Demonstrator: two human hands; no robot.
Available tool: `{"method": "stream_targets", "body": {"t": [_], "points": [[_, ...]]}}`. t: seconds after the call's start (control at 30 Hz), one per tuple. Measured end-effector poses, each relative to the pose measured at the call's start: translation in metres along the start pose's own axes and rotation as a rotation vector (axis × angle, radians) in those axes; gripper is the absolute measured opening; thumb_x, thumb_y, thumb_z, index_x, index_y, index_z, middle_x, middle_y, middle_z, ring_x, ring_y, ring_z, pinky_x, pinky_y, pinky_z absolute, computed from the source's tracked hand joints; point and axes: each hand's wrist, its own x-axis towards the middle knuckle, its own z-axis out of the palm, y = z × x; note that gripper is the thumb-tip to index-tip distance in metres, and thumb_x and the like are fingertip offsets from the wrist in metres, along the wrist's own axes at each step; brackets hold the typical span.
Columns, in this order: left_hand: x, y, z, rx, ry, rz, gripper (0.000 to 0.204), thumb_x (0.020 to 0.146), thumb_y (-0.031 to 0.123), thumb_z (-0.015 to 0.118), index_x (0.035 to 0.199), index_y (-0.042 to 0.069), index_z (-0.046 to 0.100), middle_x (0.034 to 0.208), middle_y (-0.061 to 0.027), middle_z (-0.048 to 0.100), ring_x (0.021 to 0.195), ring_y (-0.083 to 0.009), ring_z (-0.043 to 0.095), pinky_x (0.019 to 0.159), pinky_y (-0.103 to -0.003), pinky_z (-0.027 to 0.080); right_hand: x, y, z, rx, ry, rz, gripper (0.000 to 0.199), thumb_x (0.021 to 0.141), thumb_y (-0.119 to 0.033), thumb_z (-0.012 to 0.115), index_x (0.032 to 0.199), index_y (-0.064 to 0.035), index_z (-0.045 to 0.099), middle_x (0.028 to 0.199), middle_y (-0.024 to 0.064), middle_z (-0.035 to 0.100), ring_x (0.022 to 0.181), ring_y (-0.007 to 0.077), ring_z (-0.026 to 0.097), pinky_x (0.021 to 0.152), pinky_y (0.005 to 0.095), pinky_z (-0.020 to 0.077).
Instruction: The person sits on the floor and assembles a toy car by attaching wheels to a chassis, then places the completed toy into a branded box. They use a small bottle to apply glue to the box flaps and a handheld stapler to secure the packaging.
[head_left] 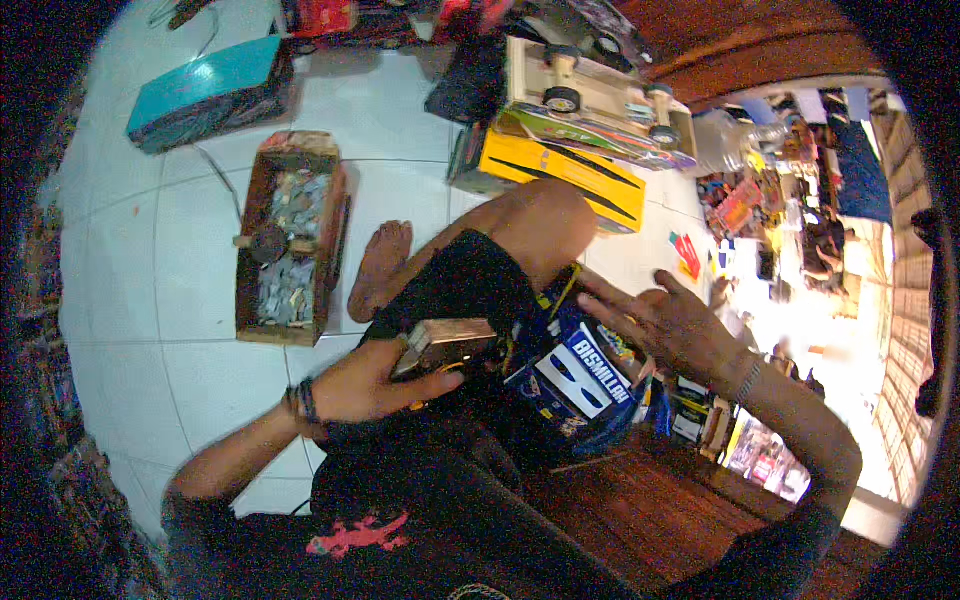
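Note:
My left hand (365,385) is wrapped round a small boxy block (452,336), tan on top and dark along its side; I cannot make out its exact kind. It is held over my lap. Just right of it, a blue model vehicle body (575,385) with white and yellow stickers rests tilted against my leg. My right hand (665,325) is above the far right side of that blue body, fingers spread and nothing visible between them. Whether its fingertips touch the blue body I cannot tell.
A wooden box (325,250) of small grey pieces stands on the tiled floor, left of my foot. Behind are a turquoise box (210,90), a yellow box (600,185) and an upturned wooden toy truck (590,95). Clutter lies at right, beside a brown wooden surface (640,505).

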Motion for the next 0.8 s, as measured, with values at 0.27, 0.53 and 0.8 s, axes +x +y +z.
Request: {"method": "stream_targets", "body": {"t": [0.27, 0.53, 0.8], "points": [[-0.012, 0.0, 0.006, 0.04, 0.118, -0.044, 0.048, 0.092, 0.041, 0.065, 0.121, 0.004, 0.058, 0.086, -0.0091, 0.069, 0.074, -0.015, 0.062, 0.068, -0.034, 0.05, 0.003, 0.011, 0.017, -0.036, -0.009, -0.138, 0.077, 0.092, -0.016, 0.053, 0.154, -0.0146, 0.007, 0.16, 0.0141, 0.011, 0.087, 0.0286, 0.069, 0.105, 0.0553, 0.0382], [-0.012, 0.017, 0.002, 0.019, 0.109, 0.095, 0.039, 0.093, 0.03, 0.066, 0.123, 0.006, 0.058, 0.083, -0.0045, 0.066, 0.072, -0.0116, 0.06, 0.066, -0.031, 0.05, -0.006, 0.015, 0.028, 0.015, 0.129, -0.156, 0.102, 0.077, -0.025, 0.067, 0.155, -0.016, 0.003, 0.151, 0.0294, 0.023, 0.097, 0.0406, 0.064, 0.103, 0.0473, 0.0412], [-0.026, 0.05, -0.009, -0.076, 0.242, 0.19, 0.045, 0.092, 0.028, 0.068, 0.125, 0.001, 0.056, 0.1, -0.0063, 0.068, 0.086, -0.011, 0.062, 0.077, -0.029, 0.051, -0.023, -0.003, 0.032, 0.525, 0.433, 0.271, 0.136, 0.051, -0.064, 0.082, 0.15, -0.0015, 0.013, 0.146, 0.0239, 0.029, 0.131, 0.0422, 0.038, 0.105, 0.0509, 0.0322]]}}
